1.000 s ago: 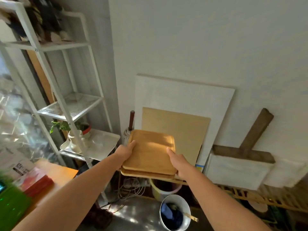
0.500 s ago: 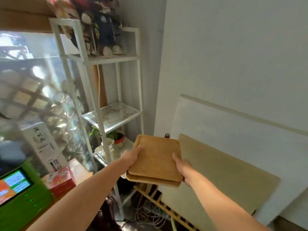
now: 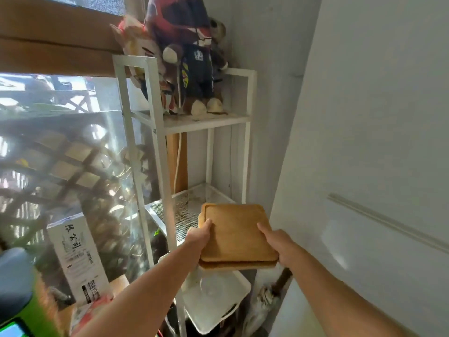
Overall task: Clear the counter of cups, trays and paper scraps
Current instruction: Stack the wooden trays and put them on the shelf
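Note:
Two stacked wooden trays (image 3: pixel 237 233) are held level in front of a white metal shelf rack (image 3: pixel 155 132). My left hand (image 3: pixel 199 235) grips the stack's left edge with the thumb on top. My right hand (image 3: pixel 279 243) grips the right edge the same way. The stack hovers just in front of and slightly above the rack's middle mesh shelf (image 3: pixel 179 210), which is bare apart from some dirt. A white tray (image 3: pixel 218 300) lies on the lower shelf beneath the stack.
Plush toys (image 3: pixel 187 57) fill the rack's top shelf. A white carton (image 3: pixel 77 256) stands at the left by the window, beside a wooden counter corner (image 3: pixel 119 282). A white wall (image 3: pixel 376 117) closes the right side. A folded umbrella (image 3: pixel 267 293) leans below.
The view has swung left and upward, so the rack now fills the centre. Both hands have carried the tray stack up to the level of the middle shelf.

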Tool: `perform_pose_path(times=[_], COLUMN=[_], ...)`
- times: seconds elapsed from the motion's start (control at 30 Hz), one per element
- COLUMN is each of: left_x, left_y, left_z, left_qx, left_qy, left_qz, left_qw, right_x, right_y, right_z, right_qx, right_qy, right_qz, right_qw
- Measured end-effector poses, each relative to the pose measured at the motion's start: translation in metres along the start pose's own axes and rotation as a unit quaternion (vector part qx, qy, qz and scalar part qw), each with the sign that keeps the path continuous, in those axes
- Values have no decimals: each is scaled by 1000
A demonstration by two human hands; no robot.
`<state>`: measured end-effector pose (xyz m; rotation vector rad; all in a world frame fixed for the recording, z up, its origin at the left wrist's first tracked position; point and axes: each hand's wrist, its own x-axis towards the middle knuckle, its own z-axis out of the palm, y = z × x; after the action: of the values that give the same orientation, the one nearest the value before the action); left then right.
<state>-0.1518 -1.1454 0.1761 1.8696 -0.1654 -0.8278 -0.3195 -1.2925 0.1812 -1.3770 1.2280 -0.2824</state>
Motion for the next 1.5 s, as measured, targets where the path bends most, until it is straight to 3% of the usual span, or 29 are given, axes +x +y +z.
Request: perform_pose_path(times=[0.23,0.67,0.97,1.1,1.27,1.5], left_x=[68,130,143,146,146,138], left_y=[19,38,32,33,30,29], left_z=[-2,-13,-16,-10,-8,-5], left_qx=[-106,-23,-30,24,2,-82], left_qy=[51,219,285,313,338,339], left_qz=[-47,-45,-61,-81,-102,-58], left_qw=[992,974,956,946,936,935], right_x=[92,201,225,233,238,239], right_y=[-55,-101,-115,-119,-120,-123], right_z=[30,96,127,128,132,137], right_qx=[-55,-163,-198,-224,-257,-287], right_qy=[-47,-144,-160,-157,-183,-169], right_qz=[2,-27,-110,-122,-130,-153], right_qw=[997,976,961,954,940,930])
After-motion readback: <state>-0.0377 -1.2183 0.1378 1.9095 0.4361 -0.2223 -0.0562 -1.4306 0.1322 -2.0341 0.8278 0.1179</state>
